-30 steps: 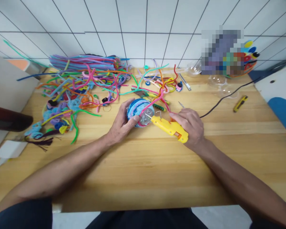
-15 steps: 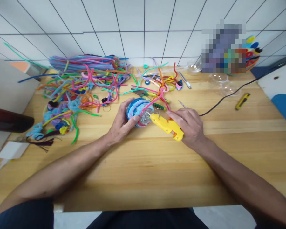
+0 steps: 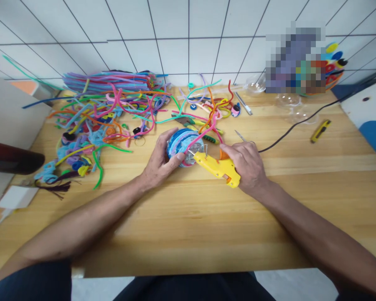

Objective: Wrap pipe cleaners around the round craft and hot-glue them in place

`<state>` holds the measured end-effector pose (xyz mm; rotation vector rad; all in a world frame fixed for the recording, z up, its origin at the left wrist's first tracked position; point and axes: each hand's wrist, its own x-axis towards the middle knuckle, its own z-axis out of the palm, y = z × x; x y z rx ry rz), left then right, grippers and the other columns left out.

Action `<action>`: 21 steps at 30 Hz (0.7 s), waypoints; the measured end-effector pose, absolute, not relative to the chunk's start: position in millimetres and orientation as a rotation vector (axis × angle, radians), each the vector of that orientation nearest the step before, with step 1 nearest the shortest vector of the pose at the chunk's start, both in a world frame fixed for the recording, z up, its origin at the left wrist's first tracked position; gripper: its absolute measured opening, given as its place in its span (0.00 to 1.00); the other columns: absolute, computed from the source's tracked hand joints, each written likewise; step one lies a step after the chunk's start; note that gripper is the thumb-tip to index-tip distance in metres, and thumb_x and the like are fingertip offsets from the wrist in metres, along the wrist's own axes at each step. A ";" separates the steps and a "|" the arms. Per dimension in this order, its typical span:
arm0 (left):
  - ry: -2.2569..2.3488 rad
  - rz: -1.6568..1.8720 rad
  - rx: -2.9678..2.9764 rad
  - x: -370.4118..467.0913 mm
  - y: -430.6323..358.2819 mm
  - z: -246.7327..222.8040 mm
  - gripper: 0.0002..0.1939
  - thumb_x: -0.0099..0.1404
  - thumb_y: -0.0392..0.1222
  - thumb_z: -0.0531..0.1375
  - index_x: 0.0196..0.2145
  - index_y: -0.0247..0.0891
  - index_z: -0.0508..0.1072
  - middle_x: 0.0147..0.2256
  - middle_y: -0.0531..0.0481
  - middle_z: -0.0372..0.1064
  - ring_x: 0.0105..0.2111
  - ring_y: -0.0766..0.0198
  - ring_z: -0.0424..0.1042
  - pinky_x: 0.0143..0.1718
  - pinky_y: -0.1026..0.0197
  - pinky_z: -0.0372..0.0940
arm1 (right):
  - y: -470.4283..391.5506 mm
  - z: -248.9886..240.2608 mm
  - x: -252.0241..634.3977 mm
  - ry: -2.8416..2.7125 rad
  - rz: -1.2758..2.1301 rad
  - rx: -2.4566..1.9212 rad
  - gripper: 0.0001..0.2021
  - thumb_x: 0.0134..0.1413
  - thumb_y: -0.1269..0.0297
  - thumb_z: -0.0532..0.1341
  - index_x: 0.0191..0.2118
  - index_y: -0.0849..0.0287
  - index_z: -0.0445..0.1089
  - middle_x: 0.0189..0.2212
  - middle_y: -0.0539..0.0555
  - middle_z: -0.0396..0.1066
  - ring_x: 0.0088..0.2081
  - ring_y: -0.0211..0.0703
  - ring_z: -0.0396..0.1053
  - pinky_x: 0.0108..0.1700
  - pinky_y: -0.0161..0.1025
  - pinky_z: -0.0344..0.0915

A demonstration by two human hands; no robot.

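Note:
My left hand (image 3: pixel 161 161) grips a clear ball (image 3: pixel 185 144) from its left side, the thumb on its front. Blue, light blue and purple fuzzy stems wrap much of the ball; its right part shows bare and clear. My right hand (image 3: pixel 249 165) is closed on a yellow glue gun (image 3: pixel 217 167), whose metal tip is at the ball's bare part, close to my left thumb. A pink fuzzy stem (image 3: pixel 203 134) runs from the ball up to the right, and a pink stretch of stem shows near my right fingers.
Loose coloured stems (image 3: pixel 106 121) cover the back left, before a stem bundle (image 3: pixel 109 81). Green-handled pliers (image 3: pixel 183 121) lie behind the ball. A yellow cutter (image 3: pixel 320 131), a black cord (image 3: pixel 297 124) and clear half-spheres (image 3: pixel 290 99) are to the right. A dark red cylinder (image 3: pixel 14 157) juts in at left.
The glue gun has shifted slightly left and down, its tip nearer my left thumb. The ball has turned or shifted a little to the right in my left hand.

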<state>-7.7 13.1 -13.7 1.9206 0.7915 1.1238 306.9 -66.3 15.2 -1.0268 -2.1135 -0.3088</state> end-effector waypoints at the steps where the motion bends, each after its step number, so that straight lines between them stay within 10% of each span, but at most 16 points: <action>1: 0.790 1.127 1.923 -7.8 13.1 -13.8 0.39 0.78 0.64 0.67 0.78 0.51 0.63 0.74 0.38 0.67 0.74 0.40 0.70 0.78 0.33 0.67 | -66.5 15.4 306.7 -2.113 -0.293 -1.037 0.25 0.83 0.53 0.58 0.76 0.57 0.67 0.48 0.62 0.84 0.49 0.59 0.78 0.53 0.55 0.73; 21: 0.813 1.110 1.932 -8.0 13.4 -15.8 0.40 0.79 0.65 0.66 0.79 0.51 0.61 0.76 0.37 0.64 0.75 0.39 0.68 0.80 0.30 0.63 | -64.7 14.6 310.5 -2.146 -0.318 -1.102 0.20 0.84 0.50 0.53 0.55 0.55 0.78 0.45 0.62 0.81 0.49 0.58 0.75 0.53 0.57 0.73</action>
